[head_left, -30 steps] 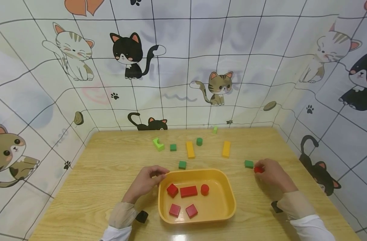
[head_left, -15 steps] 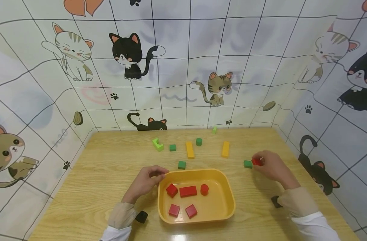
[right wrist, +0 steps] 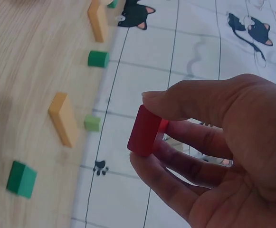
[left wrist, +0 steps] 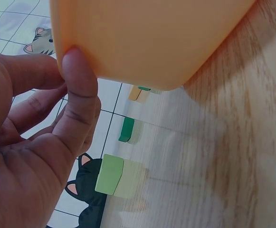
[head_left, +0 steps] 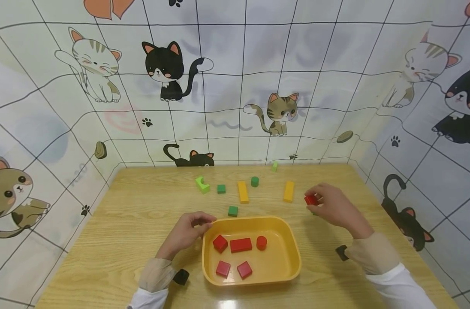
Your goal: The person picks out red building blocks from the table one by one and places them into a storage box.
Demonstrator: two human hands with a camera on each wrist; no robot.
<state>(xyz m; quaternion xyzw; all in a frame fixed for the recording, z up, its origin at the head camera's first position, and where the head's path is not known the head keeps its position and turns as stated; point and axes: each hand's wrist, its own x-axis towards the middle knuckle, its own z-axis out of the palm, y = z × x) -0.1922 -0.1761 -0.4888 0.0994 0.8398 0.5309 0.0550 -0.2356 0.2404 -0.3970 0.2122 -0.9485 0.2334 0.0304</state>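
My right hand (head_left: 332, 205) pinches a red block (right wrist: 146, 130) between thumb and fingers, raised over the right side of the table. A green block (right wrist: 22, 179) lies beneath it, mostly hidden by the hand in the head view. At the near middle of the table stands a yellow plastic bin (head_left: 293, 274). Inside it are a red rectangular block (head_left: 240, 245), a red cylinder (head_left: 261, 243) and several red cubes (head_left: 220, 243). My left hand (head_left: 188, 231) pinches the bin's back left rim, thumb outside, as the left wrist view shows.
Behind the bin lie a green cube (head_left: 233, 211), another green block (head_left: 221, 189), a green cylinder (head_left: 254, 181), two yellow-orange blocks (head_left: 243, 192), a light green arch block (head_left: 202, 185) and a small light green block (head_left: 275, 166). A cat-patterned cloth (head_left: 219, 94) walls the table's back and sides.
My right hand has lifted the red block off the table and carried it left, over the green block. My left hand and the bin have stayed in place.
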